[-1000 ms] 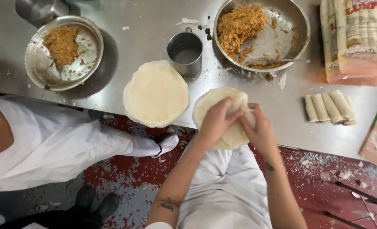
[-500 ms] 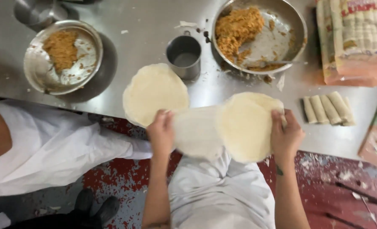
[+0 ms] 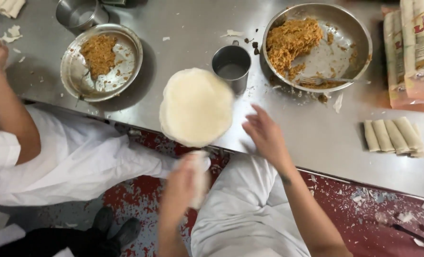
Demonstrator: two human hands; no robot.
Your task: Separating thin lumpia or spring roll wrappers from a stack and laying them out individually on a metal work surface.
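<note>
Hands are working apart over the near edge of a steel table (image 3: 183, 28). Nearest the body, the left hand (image 3: 181, 188) is closing around a thin pale wrapper (image 3: 200, 178), holding it off the table above the red floor (image 3: 364, 209). Just beyond, the right hand (image 3: 264, 133) is hovering with fingers spread and empty, right of a round stack of wrappers (image 3: 196, 105) that is overhanging the table edge. Judging by this, one sheet is being separated from the stack (laying it flat seems to call for bare steel). Open room is lying right of the right hand, before the finished rolls (image 3: 394, 137). Past the stack, a metal cup (image 3: 231, 64) is standing, then a large bowl of filling (image 3: 317, 45) with a fork (image 3: 328, 81). Far left of the left hand, a co-worker's arm (image 3: 7, 114) is resting beside a smaller filling bowl (image 3: 101, 62).
</note>
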